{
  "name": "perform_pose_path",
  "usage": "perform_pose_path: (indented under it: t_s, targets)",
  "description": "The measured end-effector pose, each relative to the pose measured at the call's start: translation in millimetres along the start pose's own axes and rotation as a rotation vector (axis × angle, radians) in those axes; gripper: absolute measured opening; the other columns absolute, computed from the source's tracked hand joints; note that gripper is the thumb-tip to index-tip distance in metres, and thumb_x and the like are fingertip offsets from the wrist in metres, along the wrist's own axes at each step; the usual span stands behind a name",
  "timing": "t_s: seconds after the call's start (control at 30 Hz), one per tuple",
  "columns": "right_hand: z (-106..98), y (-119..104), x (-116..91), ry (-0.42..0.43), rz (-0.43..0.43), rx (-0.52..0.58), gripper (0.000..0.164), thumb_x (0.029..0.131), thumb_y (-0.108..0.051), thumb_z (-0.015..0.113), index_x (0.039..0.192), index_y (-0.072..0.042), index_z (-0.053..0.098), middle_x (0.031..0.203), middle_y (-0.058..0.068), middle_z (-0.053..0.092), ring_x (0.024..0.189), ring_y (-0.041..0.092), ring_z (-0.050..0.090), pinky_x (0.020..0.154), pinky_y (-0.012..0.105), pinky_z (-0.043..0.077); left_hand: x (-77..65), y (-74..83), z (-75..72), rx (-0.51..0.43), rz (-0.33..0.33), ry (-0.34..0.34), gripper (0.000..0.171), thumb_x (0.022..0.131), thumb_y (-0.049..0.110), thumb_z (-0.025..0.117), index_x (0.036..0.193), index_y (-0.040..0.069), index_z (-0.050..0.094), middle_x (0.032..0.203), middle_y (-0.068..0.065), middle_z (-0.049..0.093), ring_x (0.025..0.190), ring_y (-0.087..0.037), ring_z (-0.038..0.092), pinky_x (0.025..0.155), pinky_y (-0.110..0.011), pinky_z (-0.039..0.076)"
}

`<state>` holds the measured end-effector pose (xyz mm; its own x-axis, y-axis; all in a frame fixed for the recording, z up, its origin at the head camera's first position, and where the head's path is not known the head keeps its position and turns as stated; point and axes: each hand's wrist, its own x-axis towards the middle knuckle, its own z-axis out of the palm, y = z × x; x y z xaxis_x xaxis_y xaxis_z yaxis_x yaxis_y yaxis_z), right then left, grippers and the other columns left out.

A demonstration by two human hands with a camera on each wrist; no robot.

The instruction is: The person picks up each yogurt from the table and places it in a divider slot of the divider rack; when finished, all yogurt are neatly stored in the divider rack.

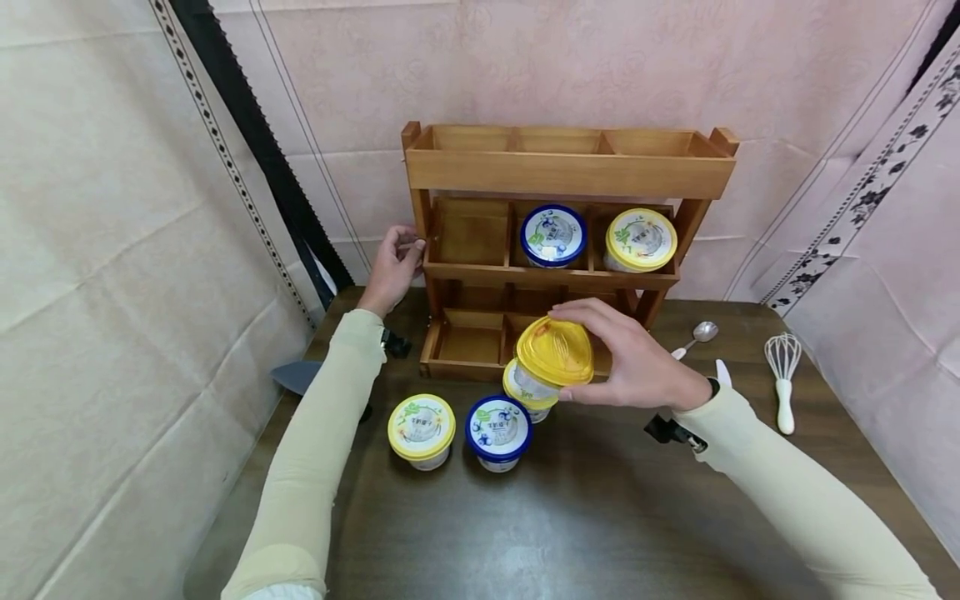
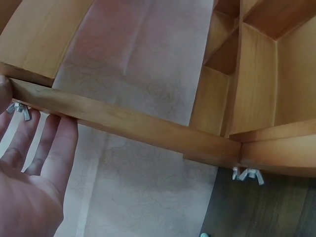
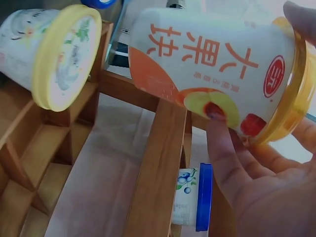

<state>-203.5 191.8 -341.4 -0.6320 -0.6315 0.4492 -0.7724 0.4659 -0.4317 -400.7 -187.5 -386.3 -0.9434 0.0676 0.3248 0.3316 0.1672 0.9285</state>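
Right-hand grip (image 1: pixel 630 358) is closed on a yellow-lidded tub (image 1: pixel 557 354), with the thumb on the near edge of the lid and the fingers reaching over to its far edge. Seen from the right wrist, the lid end sits between thumb and fingers, and the white body, printed with cut fruit, extends away from the palm, one fingertip against its side. From the head view, the tub is just left of the palm, in front of the lowest tier of a wooden rack (image 1: pixel 555 175), and partly hides a small yellow cup (image 1: pixel 538 406); whether the two touch cannot be told. Near it on the desk (image 1: pixel 480 533) stand a blue-lidded cup (image 1: pixel 498 432) and, farther left, a yellow-lidded cup (image 1: pixel 422 429). Left-hand grip (image 1: pixel 393 271) pinches the rack's left post between thumb and fingers. On the middle tier sit another blue-lidded cup and another yellow-lidded one.
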Motion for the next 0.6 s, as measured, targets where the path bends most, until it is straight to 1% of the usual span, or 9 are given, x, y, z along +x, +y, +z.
perform_pose_path:
  t_s: [0.13, 0.33, 0.4, 0.5, 0.6]
  targets:
    - [1, 2, 12, 0.054, 0.005, -0.002, 0.090, 0.067, -0.044, 0.091, 0.143, -0.024, 0.047, 0.144, -0.009, 0.047, 0.127, 0.010, 0.049, 0.098, 0.040, 0.053, -0.9, -2.1, -1.5, -0.011, -0.004, 0.007, 0.036, 0.097, 0.041, 0.059, 0.127, 0.021, 0.052, 0.129, -0.005, 0.054, 0.116, -0.022, 0.058, 0.097, -0.056, 0.052]
    - [0, 1, 32, 0.131, 0.005, -0.032, 0.091, 0.068, -0.046, 0.089, 0.145, -0.023, 0.046, 0.146, -0.007, 0.047, 0.130, 0.014, 0.048, 0.103, 0.044, 0.050, -1.3, -0.6, -3.5, 0.002, -0.008, 0.013, 0.039, 0.096, 0.040, 0.061, 0.129, 0.021, 0.053, 0.128, -0.006, 0.056, 0.117, -0.021, 0.059, 0.094, -0.048, 0.055]
    - [-1, 1, 38, 0.152, 0.001, -0.027, 0.091, 0.069, -0.045, 0.090, 0.146, -0.023, 0.046, 0.147, -0.005, 0.046, 0.130, 0.015, 0.048, 0.103, 0.045, 0.050, -0.8, 0.6, -3.7, 0.011, -0.006, 0.012, 0.039, 0.097, 0.040, 0.061, 0.129, 0.020, 0.053, 0.128, -0.006, 0.056, 0.117, -0.021, 0.059, 0.094, -0.047, 0.055]
    - [-2, 2, 48, 0.187, -0.001, -0.017, 0.091, 0.069, -0.043, 0.090, 0.146, -0.024, 0.045, 0.146, -0.005, 0.046, 0.130, 0.014, 0.048, 0.103, 0.043, 0.050, 0.0, 2.9, -3.6, 0.014, -0.010, 0.004, 0.038, 0.098, 0.039, 0.060, 0.130, 0.019, 0.053, 0.130, -0.007, 0.055, 0.118, -0.022, 0.058, 0.095, -0.050, 0.054]
    - [-2, 3, 58, 0.217, -0.007, -0.015, 0.092, 0.069, -0.042, 0.091, 0.147, -0.025, 0.045, 0.148, -0.005, 0.044, 0.131, 0.014, 0.047, 0.104, 0.041, 0.050, -0.6, 5.9, -3.1, 0.006, -0.031, -0.007, 0.037, 0.099, 0.035, 0.059, 0.132, 0.018, 0.052, 0.133, -0.007, 0.054, 0.119, -0.023, 0.058, 0.096, -0.052, 0.054]
